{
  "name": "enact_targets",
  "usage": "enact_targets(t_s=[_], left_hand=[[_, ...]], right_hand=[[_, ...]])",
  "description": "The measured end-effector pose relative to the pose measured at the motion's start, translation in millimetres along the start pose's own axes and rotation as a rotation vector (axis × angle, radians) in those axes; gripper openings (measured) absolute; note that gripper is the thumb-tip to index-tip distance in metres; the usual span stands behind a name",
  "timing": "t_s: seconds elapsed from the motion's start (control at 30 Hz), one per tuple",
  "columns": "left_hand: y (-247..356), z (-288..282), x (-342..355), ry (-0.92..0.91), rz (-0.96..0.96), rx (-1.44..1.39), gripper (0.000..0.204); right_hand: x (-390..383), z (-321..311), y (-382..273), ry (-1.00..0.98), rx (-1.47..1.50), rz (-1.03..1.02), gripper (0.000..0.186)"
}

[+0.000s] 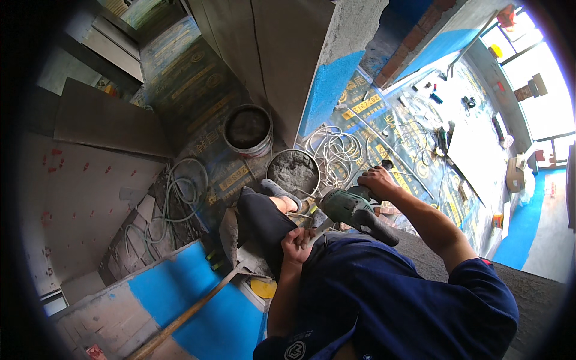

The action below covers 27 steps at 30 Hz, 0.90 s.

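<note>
A green-bodied power drill (345, 204) with dark grips lies across the front of my body. My right hand (381, 182) is closed round its far end, beside a black knob. Nearer to me, my left hand (296, 245) is closed on a pale, flat, narrow piece (321, 231) that reaches up to the drill's body; its kind I cannot make out. Just beyond the drill stands a bucket of grey mortar (294, 171). My foot in a grey clog (279, 191) is beside that bucket. The drill's lower end is partly hidden.
A second bucket (248, 129) stands farther left. Coiled white hose (336, 150) and cables lie on the printed floor covering. A wooden-handled shovel (192, 306) leans at lower left. Large tiles (108, 120) lean at left; a wall corner (324, 78) rises ahead.
</note>
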<state>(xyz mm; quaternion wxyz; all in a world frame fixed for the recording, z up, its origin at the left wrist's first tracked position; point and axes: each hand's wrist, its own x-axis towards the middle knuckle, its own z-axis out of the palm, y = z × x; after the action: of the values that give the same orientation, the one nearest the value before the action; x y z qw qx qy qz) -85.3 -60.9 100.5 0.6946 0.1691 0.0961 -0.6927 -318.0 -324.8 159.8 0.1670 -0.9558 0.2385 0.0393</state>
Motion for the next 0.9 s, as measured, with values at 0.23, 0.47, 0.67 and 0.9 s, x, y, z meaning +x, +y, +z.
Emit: enact_targets(t_s=[0.23, 0.47, 0.67, 0.9], left_hand=[[-1.5, -1.8, -5.9, -0.014, -0.009, -0.002, 0.042], [-0.1, -3.0, -9.3, -0.019, 0.016, 0.038, 0.043], [-1.1, -0.2, -11.4, 0.003, 0.020, -0.030, 0.044], [-2.4, 5.5, -13.7, -0.046, 0.025, -0.034, 0.045]], right_hand=[[9.3, -6.7, -3.8, 0.001, -0.036, -0.041, 0.017], [21.2, -10.9, -5.9, 0.014, -0.076, -0.073, 0.013], [29.7, -15.5, -6.6, 0.024, -0.064, -0.112, 0.012], [39.5, -22.3, -5.0, 0.011, -0.065, -0.155, 0.011]])
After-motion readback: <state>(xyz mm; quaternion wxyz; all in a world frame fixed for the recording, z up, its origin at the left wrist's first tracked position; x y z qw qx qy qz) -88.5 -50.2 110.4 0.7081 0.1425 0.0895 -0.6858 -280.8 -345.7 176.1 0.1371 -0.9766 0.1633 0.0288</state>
